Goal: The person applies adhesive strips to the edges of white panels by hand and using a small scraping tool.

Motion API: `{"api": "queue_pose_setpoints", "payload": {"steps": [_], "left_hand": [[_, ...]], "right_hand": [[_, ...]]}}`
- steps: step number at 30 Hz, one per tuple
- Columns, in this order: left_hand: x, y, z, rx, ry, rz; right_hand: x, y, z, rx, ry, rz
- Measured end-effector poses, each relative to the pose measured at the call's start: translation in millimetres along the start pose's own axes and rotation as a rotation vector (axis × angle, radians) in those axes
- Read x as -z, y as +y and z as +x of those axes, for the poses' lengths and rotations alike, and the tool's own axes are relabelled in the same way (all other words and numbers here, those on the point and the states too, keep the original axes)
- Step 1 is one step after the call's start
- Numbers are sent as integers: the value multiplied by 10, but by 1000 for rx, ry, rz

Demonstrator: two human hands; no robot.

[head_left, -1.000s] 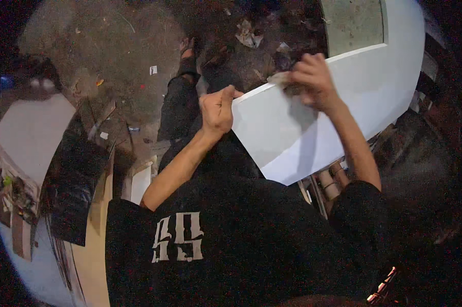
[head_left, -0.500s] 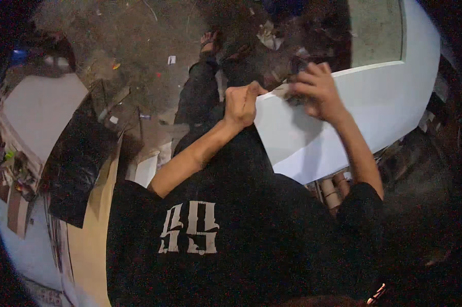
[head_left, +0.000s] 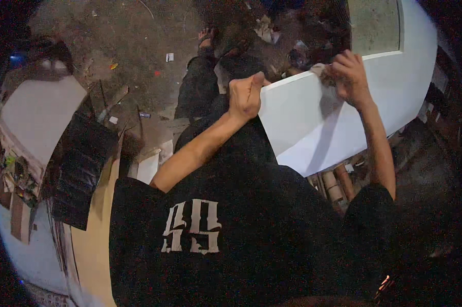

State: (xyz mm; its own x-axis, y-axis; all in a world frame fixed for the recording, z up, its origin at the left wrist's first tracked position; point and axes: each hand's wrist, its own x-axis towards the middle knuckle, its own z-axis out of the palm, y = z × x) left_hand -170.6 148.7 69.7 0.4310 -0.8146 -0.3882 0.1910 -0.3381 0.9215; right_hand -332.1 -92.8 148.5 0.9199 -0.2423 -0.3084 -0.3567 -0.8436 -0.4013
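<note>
A large white panel [head_left: 297, 117] lies slanting across my lap toward the upper right, with a framed rectangular opening at its far end. My left hand [head_left: 245, 96] is closed at the panel's near-left corner, gripping its edge. Along the far long edge, my right hand [head_left: 351, 79] presses a crumpled, light grey-tan cloth [head_left: 320, 70] against the panel, its fingers bent over it. The cloth is partly hidden by the fingers, and its exact material is hard to make out. A shadow of the right arm falls on the white surface.
Brown cylindrical rolls [head_left: 333, 187] lie under the panel's near edge. At left stand a pale board [head_left: 44, 110], a black sheet [head_left: 77, 169] and a tan board [head_left: 100, 225]. Crumpled scraps [head_left: 267, 30] litter the dark floor. A foot [head_left: 205, 38] shows at the top.
My right hand has slid right along the panel's far edge with the cloth. The left hand keeps its hold at the corner, and the panel sits slightly higher in view.
</note>
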Motion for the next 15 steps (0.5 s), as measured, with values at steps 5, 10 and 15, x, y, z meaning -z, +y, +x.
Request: {"api": "queue_pose_setpoints", "payload": {"steps": [5, 10, 15], "left_hand": [[-51, -80, 42, -57, 38, 31], [34, 14, -23, 39, -4, -26], [-119, -66, 21, -40, 118, -24]], "right_hand": [[-403, -578, 239, 174, 23, 131], [-160, -166, 5, -22, -73, -55], [-435, -286, 16, 18, 5, 44]]}}
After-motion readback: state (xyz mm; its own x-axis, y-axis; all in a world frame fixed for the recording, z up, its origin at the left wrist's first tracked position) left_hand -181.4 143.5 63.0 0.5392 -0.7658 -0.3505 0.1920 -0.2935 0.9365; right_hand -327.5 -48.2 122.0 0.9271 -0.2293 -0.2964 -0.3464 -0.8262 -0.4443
